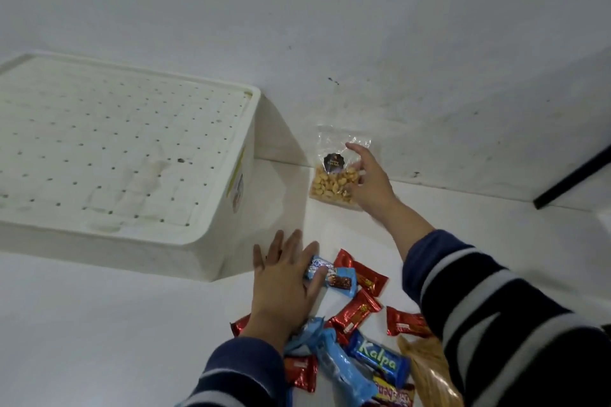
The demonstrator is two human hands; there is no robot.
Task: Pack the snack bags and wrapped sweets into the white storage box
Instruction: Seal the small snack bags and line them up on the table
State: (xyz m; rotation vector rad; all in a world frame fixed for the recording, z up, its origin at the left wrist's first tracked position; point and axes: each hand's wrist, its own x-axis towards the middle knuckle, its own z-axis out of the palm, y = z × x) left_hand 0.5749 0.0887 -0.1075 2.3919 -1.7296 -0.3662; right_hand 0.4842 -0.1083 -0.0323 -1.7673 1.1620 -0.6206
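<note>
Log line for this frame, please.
left hand: flat on blue sweet | right hand: grasping nut bag | box: lid on

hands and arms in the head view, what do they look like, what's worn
Both hands, left hand and right hand, are bare: no gloves, rings or watch visible. Both arms wear long dark navy sleeves with pale grey horizontal stripes, ending at the wrists.

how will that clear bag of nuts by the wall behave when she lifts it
The clear bag of nuts will probably sag: thin crinkly film, nuts loose at the bottom, empty top. It looks light for its size. The glossy film may slip, though the right hand is closing round its side.
</note>
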